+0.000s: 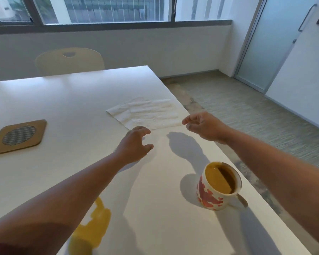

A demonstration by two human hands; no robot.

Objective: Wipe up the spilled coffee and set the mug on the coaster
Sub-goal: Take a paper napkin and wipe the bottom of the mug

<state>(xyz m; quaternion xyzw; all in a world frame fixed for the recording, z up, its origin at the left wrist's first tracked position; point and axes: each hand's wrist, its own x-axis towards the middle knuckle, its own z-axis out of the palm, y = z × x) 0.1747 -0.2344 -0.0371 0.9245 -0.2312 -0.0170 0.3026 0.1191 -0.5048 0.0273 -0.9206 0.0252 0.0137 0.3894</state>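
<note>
1. Plainly, we held both hands, left (134,144) and right (203,126), empty with fingers loosely spread, just short of the napkin (145,113), likely to grab it.
2. Our spill (92,227) lay near us under the left arm.
3. We saw the full mug (217,186) by the table (63,92) edge, well apart from the coaster (18,137).
</note>
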